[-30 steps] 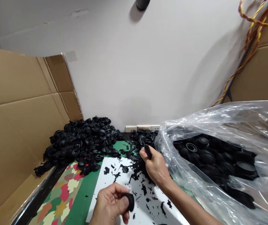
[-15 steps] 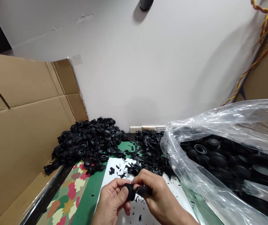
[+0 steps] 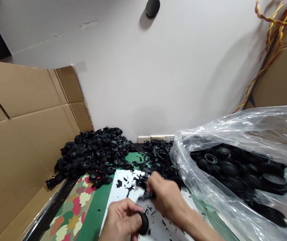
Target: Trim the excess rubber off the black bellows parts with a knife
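Between the thumb and fingers of my left hand [image 3: 123,219] is a round black rubber part [image 3: 144,223], low in the middle of the view over a white sheet [image 3: 118,187]. My right hand [image 3: 163,194], up and to the right of it, is closed on a dark object [image 3: 147,196] that is smeared by motion. The two hands are apart. Small black scraps [image 3: 163,222] lie scattered on the sheet below my right hand.
A heap of black rubber parts [image 3: 95,150] rises at the left beside a cardboard wall [image 3: 27,134]. Black trimmings [image 3: 160,157] are piled behind the sheet. At the right, a clear plastic bag [image 3: 191,180] holds round black parts [image 3: 228,169].
My right hand has moved up and away from the round part. My left hand has tilted the part and brought it slightly lower. The view has shifted a little.
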{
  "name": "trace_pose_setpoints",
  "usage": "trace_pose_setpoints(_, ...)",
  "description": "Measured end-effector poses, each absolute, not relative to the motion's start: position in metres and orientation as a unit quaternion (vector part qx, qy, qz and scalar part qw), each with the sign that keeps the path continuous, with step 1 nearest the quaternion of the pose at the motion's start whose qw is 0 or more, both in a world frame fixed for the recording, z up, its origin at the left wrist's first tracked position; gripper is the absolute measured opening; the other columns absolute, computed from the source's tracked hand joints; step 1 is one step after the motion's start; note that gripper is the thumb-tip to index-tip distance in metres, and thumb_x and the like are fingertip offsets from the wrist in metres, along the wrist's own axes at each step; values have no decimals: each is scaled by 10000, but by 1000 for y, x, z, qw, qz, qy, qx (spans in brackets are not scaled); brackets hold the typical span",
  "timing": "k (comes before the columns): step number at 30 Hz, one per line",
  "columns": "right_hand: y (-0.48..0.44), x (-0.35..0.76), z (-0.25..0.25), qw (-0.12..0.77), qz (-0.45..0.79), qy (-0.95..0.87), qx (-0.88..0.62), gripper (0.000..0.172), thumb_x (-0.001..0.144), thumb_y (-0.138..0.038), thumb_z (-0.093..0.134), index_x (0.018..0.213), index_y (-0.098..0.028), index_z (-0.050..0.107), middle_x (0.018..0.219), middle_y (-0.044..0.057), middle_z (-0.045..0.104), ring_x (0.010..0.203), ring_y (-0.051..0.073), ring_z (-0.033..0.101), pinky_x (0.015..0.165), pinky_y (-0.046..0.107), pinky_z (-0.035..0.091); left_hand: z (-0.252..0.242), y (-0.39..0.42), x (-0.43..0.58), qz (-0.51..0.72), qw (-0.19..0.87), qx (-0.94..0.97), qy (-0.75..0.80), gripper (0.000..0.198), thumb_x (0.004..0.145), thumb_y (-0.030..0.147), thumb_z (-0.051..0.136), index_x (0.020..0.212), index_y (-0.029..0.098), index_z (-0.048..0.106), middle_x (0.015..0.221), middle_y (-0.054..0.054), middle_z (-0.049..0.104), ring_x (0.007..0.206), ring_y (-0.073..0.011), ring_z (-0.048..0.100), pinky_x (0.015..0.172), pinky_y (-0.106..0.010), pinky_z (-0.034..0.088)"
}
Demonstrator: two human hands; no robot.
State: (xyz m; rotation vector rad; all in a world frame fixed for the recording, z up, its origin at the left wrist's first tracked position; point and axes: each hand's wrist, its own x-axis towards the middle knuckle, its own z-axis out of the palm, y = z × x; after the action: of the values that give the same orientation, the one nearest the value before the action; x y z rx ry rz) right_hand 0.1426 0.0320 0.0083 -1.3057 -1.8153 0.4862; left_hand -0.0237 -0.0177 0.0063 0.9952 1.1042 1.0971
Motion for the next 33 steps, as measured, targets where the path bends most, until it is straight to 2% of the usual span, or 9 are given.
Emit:
trace_pose_setpoints(2,44,157,8,427,216,-674,-562,120,693,-148,481,598,-220,472,559,-12,546,493,151,488,465,243,326,11,-23,-25,464,646,417,441,430,454,470,854,621,104,704,420,0,577,317,-44,457,326,-137,292)
trace_pose_setpoints(4,50,168,10,439,236,-643,-581,159,772,-237,415,627,-218,478,549,-8,537,510,166,507,476,258,360,15,-23,-26,493,656,369,436,398,525,450,835,712,118,720,432,10,573,322,-60,479,331,-148,311)
trace_pose_setpoints(7,46,172,14,458,298,-608,-576,165,757,-279,413,754,-200,558,662,14,597,627,198,559,578,296,414,16,-17,-26,526,669,314,420,348,552,376,844,761,127,721,514,-8,618,379,-77,526,370,-166,371)
trace_pose_setpoints(10,37,165,17,468,384,-565,-560,201,731,-325,472,777,-185,608,717,32,611,722,225,564,663,327,412,12,-12,-27,540,684,275,407,319,557,311,852,785,134,717,686,-39,680,435,-83,559,384,-174,393)
trace_pose_setpoints(15,29,154,15,458,489,-526,-524,277,765,-390,486,816,-167,643,617,-6,545,541,154,469,535,278,349,8,-11,-29,555,699,220,394,279,693,222,770,950,187,669,801,-53,706,485,-103,596,402,-184,422)
trace_pose_setpoints(20,23,147,12,442,506,-545,-501,287,771,-397,496,632,-165,589,545,-30,459,504,124,381,489,253,293,9,-10,-30,561,715,176,379,114,863,209,578,957,162,621,809,-98,723,469,-115,605,371,-182,426)
trace_pose_setpoints(24,20,146,8,442,505,-558,-489,223,739,-333,519,576,-180,522,550,-35,433,561,137,401,532,254,315,11,-9,-29,550,727,142,386,241,924,283,456,1008,106,597,846,-154,728,491,-143,643,390,-211,472)
trace_pose_setpoints(28,18,146,5,428,503,-571,-487,223,743,-355,515,607,-179,525,588,-26,448,598,151,415,558,263,324,14,-10,-26,554,719,140,396,232,924,253,459,1008,84,593,833,-157,731,527,-173,679,402,-225,496)
trace_pose_setpoints(33,18,148,4,412,502,-573,-500,227,738,-361,505,634,-167,561,598,-17,469,620,165,429,574,275,330,13,-9,-24,564,705,149,403,195,913,229,486,950,83,610,782,-145,738,501,-164,672,384,-215,499)
